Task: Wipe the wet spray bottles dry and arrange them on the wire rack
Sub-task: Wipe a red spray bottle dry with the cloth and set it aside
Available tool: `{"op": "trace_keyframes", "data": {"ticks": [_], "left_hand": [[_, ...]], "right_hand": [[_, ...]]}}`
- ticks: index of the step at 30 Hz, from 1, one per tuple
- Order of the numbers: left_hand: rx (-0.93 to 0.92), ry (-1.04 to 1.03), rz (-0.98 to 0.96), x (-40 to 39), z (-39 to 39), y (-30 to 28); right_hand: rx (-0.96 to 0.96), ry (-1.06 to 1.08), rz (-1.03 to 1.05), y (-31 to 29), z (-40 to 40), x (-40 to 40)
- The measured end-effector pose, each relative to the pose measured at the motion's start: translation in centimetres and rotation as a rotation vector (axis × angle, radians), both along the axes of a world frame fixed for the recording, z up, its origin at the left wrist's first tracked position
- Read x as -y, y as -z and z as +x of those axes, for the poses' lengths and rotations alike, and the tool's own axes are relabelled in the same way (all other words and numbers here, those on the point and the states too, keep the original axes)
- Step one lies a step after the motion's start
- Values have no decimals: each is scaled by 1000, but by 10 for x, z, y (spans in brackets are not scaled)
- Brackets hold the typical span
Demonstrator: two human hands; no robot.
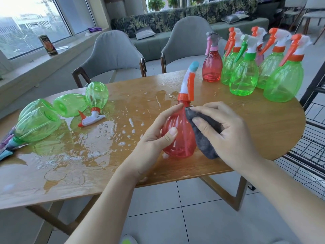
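Red spray bottle (179,136) is being gripped by left hand (154,138), grey cloth (202,131) being pinched by right hand (223,131); slip risk from wet plastic over puddled surface (255,131).

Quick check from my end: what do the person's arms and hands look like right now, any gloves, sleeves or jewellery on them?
Both arms are bare up to the frame's edge: no sleeves show. The left hand and right hand wear no gloves, and no rings, watch or bracelets are visible. The fingernails are short and look unpainted.
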State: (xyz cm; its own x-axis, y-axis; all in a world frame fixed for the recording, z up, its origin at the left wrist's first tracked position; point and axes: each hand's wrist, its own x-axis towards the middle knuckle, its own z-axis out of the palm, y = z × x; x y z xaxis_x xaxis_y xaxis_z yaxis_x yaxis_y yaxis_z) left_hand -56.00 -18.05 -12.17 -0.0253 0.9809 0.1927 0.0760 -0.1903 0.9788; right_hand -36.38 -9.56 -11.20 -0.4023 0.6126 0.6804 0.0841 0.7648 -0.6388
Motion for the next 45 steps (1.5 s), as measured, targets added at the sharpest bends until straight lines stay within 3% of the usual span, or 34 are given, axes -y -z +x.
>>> {"op": "trace_keyframes", "data": {"ticks": [4,12,16,20,27,35,39,45], "left_hand": [[69,-55,-2,-4,2,1],[141,-129,-33,-7,12,-7],[159,-72,-43,-6,9,-7],[148,16,-28,-5,-1,-3],[88,50,-1,-2,-4,-2],[104,26,-12,-3,0,-2],[117,-13,-3,-2,7,-3],[210,-113,-29,-2,13,-10]], "right_hand": [[101,-58,158,9,0,7],[167,-160,263,21,-2,15],[179,-160,349,22,-1,12],[80,-75,271,14,-1,2],[-120,-30,-108,-4,0,-6],[-182,84,0,10,-2,-8],[-170,62,-52,16,2,-2],[-93,13,61,22,-2,8]]}}
